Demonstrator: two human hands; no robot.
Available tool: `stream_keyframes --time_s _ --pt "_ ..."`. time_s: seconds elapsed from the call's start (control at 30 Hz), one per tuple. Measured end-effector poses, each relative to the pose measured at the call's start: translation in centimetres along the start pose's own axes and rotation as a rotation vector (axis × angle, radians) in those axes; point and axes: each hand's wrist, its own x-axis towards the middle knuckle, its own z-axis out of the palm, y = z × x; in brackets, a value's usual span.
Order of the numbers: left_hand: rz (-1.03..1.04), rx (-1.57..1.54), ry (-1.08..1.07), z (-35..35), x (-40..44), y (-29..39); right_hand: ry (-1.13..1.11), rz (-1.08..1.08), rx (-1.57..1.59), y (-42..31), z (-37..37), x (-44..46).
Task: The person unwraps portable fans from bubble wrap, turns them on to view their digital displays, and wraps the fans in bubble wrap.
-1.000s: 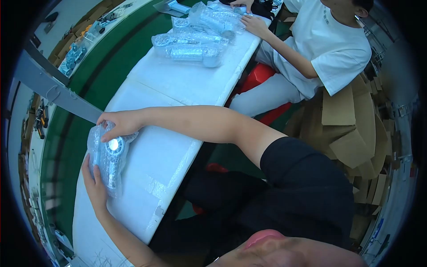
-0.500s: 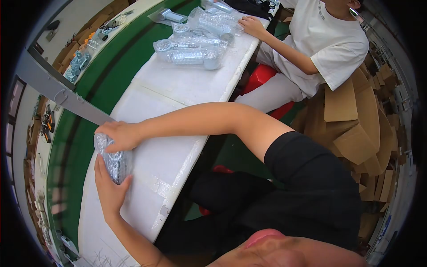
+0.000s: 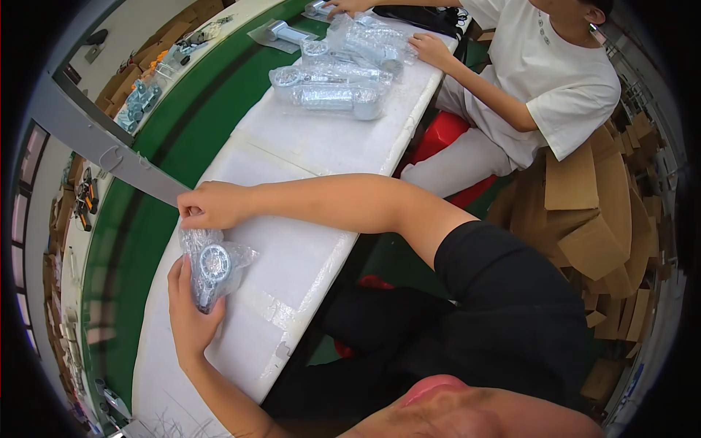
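A light-blue device with a round head (image 3: pixel 215 263), wrapped in clear bubble wrap, lies at the left part of the white table (image 3: pixel 255 281). My left hand (image 3: pixel 193 317) grips its lower part, with the thumb on the right side and the fingers on the left. At the wrap's upper end, my right hand (image 3: pixel 219 206) has curled fingers closed on the plastic. Part of the wrap is hidden under my fingers.
Several similar wrapped devices (image 3: pixel 336 98) lie further up the table. A co-worker (image 3: pixel 555 66) in white sits beside them, hands near them. A grey metal beam (image 3: pixel 109 150) reaches the table's left edge. Open cardboard boxes (image 3: pixel 577 190) stand at the right.
My right hand has moved from the round head to the wrap's upper end and curled its fingers. The round head is more exposed. The co-worker's far hand has reached left.
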Motion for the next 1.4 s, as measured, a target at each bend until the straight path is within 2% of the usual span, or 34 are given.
stream_keyframes --time_s 0.07,0.13,0.17,0.23,0.33,0.37,0.4,0.5,0.57,0.63,0.67,0.73,0.93,1.07,1.27,1.4 --pt "0.035 -0.125 -0.004 -0.2 0.1 -0.7 -0.021 -0.004 0.052 -0.3 -0.2 -0.3" --pt "-0.136 -0.326 0.048 -0.7 -0.3 -2.3 0.016 -0.049 0.164 -0.6 -0.5 -0.3" --pt "-0.144 -0.325 0.050 -0.9 -0.3 -3.1 0.010 -0.050 0.169 -0.4 -0.5 0.0" --pt "-0.368 -0.265 0.159 -1.1 -0.5 -4.2 0.273 -0.144 0.396 -0.3 -0.4 1.1" --pt "-0.412 -0.283 0.200 -1.0 -0.7 -4.8 0.416 0.007 0.431 -0.1 -1.5 1.6" --pt "-0.442 -0.242 0.134 -1.1 -0.6 -5.0 0.442 0.025 0.452 0.3 -1.8 1.5" --pt "-0.476 -0.208 0.070 -1.1 -0.7 -5.2 0.424 0.079 0.465 0.6 -2.0 1.5" --pt "-0.413 -0.178 0.001 -0.7 -0.7 -4.1 0.366 0.138 0.326 1.0 -2.8 1.4" --pt "-0.408 -0.249 0.036 -0.2 -0.5 -4.4 0.360 0.143 0.220 0.8 -2.6 1.2" --pt "-0.405 -0.308 0.069 0.2 -0.6 -5.0 0.112 0.117 0.013 1.3 -3.3 2.7" --pt "-0.431 -0.298 0.081 0.6 -0.6 -5.6 0.089 0.106 0.031 1.6 -3.0 2.8" --pt "-0.368 -0.499 0.235 1.4 -0.6 -6.4 0.228 0.006 -0.089 1.8 -2.4 2.6" --pt "-0.431 -0.584 0.240 1.5 -0.1 -5.0 0.266 0.068 -0.208 1.0 -1.4 0.4" --pt "-0.352 -0.323 0.094 1.3 0.0 -4.3 0.083 0.372 -0.424 0.0 -2.1 0.6" --pt "-0.407 -0.296 0.110 1.6 0.2 -4.1 -0.085 0.433 -0.340 -1.1 -1.6 0.8" --pt "-0.373 -0.205 0.164 0.1 -0.5 -4.7 0.085 0.119 -0.233 1.5 -3.7 3.2"
